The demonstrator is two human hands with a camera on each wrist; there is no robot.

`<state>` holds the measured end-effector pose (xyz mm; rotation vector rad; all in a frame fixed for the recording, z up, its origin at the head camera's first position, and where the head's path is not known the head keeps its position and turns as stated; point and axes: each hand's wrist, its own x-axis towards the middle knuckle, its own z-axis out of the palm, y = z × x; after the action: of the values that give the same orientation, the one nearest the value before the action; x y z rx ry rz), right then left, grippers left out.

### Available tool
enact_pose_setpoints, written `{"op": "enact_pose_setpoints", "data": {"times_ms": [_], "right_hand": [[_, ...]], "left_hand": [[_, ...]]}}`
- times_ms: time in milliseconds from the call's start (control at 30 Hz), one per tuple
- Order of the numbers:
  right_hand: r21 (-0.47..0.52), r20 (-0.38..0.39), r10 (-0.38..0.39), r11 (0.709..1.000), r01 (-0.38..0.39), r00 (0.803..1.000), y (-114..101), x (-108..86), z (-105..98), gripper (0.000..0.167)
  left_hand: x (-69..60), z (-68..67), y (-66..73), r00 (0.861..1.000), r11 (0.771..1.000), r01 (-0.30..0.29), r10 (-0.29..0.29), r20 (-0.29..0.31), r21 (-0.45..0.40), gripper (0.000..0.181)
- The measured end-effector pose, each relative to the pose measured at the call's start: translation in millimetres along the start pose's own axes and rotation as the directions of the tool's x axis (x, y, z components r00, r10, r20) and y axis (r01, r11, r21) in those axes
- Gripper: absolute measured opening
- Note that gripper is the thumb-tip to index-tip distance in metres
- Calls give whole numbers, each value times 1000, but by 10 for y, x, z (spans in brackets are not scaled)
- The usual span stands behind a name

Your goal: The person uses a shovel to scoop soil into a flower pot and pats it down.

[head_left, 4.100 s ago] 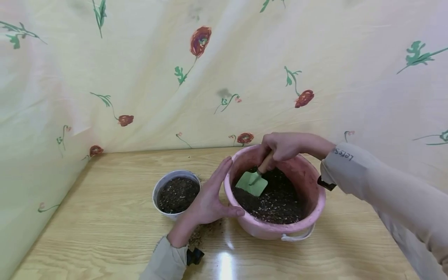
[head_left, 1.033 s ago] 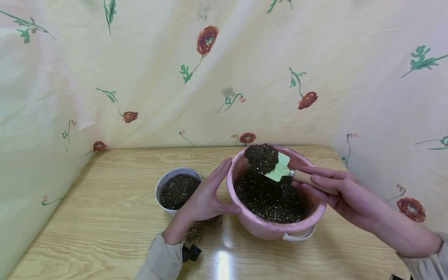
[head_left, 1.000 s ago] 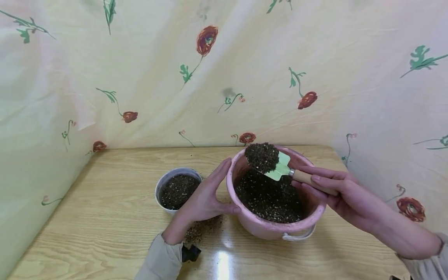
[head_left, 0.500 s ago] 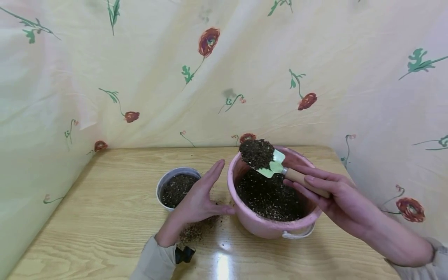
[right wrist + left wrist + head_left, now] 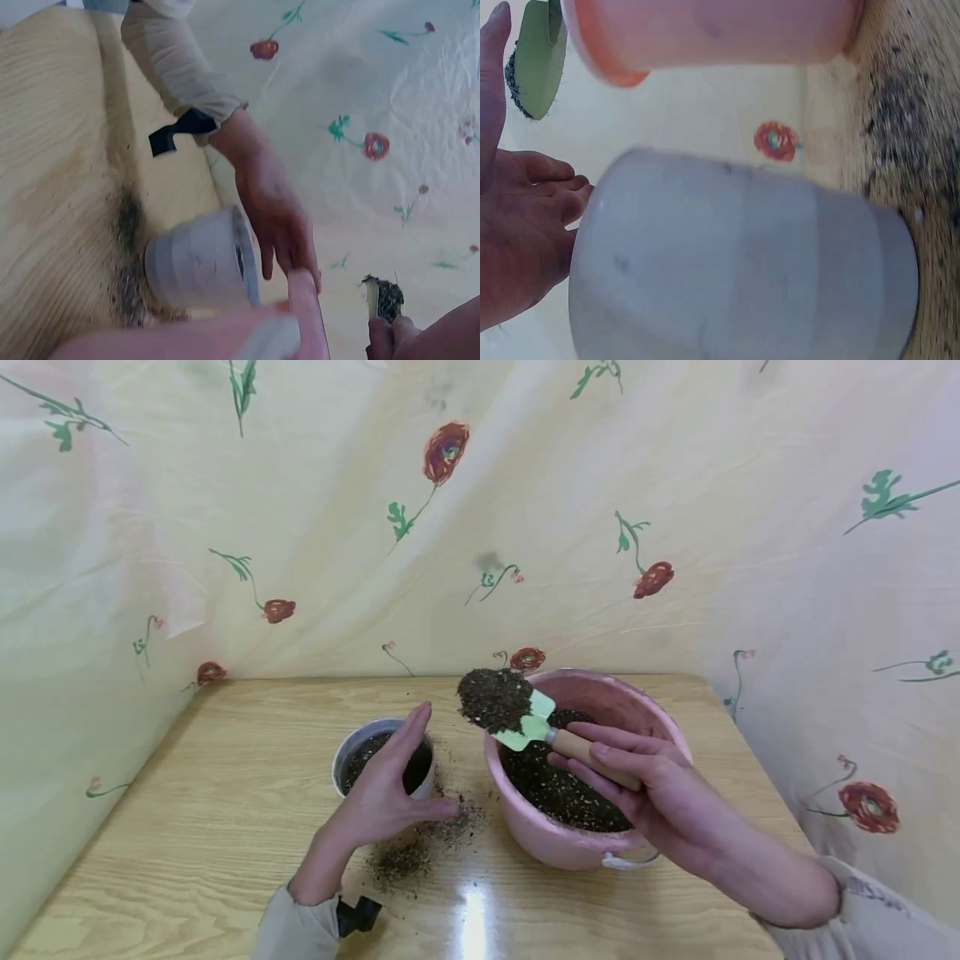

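In the head view my right hand (image 5: 660, 785) grips the wooden handle of a small green trowel (image 5: 534, 718). Dark soil (image 5: 495, 700) is heaped on its blade, which hangs over the left rim of a pink bucket (image 5: 536, 831). More soil lies inside the bucket. My left hand (image 5: 378, 793) hovers over a white pot (image 5: 347, 752) holding soil, fingers extended and thumb apart, with nothing in its grasp. The left wrist view shows the pot's pale side (image 5: 735, 262) close up, with the hand beyond its rim. Part of the pot's opening is hidden behind the hand.
Spilled soil (image 5: 408, 856) is scattered on the wooden table (image 5: 187, 827) between pot and bucket. The bucket's white handle (image 5: 630, 862) hangs at its front. A floral cloth (image 5: 337, 527) rises behind the table and along both sides.
The trowel first dug in the bucket, then came up loaded with soil and moved left to the rim. My left hand has left the bucket's rim and shifted left over the pot.
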<state>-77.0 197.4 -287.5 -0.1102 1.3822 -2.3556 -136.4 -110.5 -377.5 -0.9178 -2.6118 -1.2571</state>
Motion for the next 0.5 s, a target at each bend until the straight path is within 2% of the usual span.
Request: {"op": "enact_pose_setpoints", "data": {"times_ms": [100,167,400,500], "right_hand": [[-22,-53,14,1000,-15,999,74,48,152,48],[-28,-59,20,999,-21,998,144,106,265,53],[25,-35,53,998,-53,998,424,277,591,49],[16,-40,41,999,-40,998,505,314,691,48]], "left_hand": [[-61,-47,-64,1000,1000,-4,4,-30,15,118],[-118,-90,-109,999,1000,7,-6,-53,16,119],[-321,-244,-249,983,992,127,-125,-132,7,124],[-352,-278,-299,979,992,128,-124,-161,16,124]]}}
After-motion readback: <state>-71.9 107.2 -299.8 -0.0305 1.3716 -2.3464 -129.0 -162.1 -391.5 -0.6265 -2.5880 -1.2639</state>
